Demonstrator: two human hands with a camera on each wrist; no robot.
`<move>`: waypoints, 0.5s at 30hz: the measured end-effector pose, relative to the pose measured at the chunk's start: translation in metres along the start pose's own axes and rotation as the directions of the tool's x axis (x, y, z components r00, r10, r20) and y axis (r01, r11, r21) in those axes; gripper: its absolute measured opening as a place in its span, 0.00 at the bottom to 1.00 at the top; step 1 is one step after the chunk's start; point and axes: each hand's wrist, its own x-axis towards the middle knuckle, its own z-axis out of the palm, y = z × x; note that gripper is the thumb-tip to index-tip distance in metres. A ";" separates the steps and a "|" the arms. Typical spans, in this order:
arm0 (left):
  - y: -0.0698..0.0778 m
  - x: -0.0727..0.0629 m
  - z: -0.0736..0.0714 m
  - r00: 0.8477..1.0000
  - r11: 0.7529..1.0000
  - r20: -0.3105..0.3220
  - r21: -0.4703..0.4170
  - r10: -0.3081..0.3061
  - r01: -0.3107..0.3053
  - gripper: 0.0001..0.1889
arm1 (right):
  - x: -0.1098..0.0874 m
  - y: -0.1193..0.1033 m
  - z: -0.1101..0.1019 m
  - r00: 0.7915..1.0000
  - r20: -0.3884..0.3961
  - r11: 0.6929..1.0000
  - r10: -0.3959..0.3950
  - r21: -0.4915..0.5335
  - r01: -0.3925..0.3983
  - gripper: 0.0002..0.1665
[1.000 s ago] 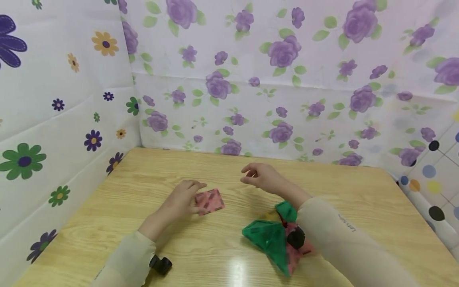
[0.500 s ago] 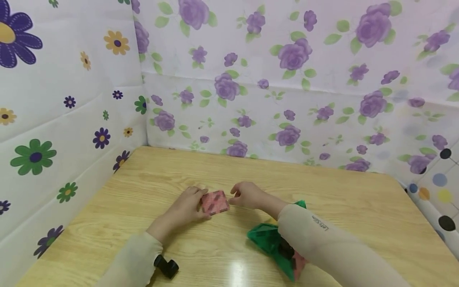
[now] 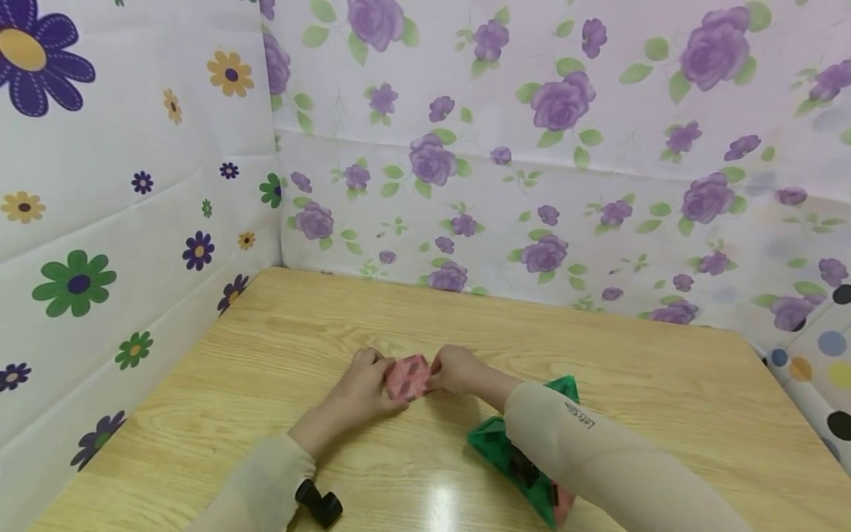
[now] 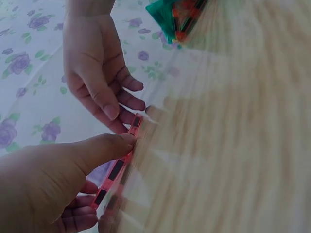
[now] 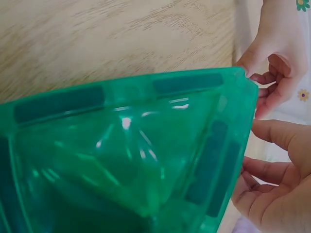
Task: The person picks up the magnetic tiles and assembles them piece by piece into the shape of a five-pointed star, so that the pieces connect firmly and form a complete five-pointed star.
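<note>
On the wooden table lies a pink translucent magnetic tile [image 3: 408,377], its outline many-cornered in the head view. My left hand [image 3: 359,391] pinches its left side; in the left wrist view the thumb presses on the tile's edge [image 4: 115,170], with fingers below. At the tile's right edge, my right hand [image 3: 459,369] holds on with curled fingertips. A green and pink magnetic-tile build [image 3: 515,462] sits under my right forearm, partly hidden by the sleeve. Its green tile [image 5: 121,145] fills much of the right wrist view, hiding the pink tile there.
A black device [image 3: 320,505] sits by my left sleeve. Flower-printed cloth [image 3: 432,199] hangs along the table's back edge, and another flowered sheet [image 3: 133,251] along its left. Bare wooden tabletop [image 3: 299,318] surrounds both hands.
My right hand has come down and left to the tile's right edge. My left hand has closed on the tile's left side. The tile's outline looks turned, less rectangular than before.
</note>
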 end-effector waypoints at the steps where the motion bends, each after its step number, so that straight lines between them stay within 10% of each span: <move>1: 0.001 0.000 0.001 1.000 1.000 -0.002 0.000 -0.009 0.009 0.40 | 0.000 0.000 0.000 1.000 0.001 1.000 0.008 0.008 -0.008 0.11; 15: 0.006 -0.005 0.012 0.996 0.997 -0.085 -0.067 -0.042 0.036 0.39 | -0.003 0.000 -0.001 0.995 0.031 0.966 0.097 0.236 -0.101 0.10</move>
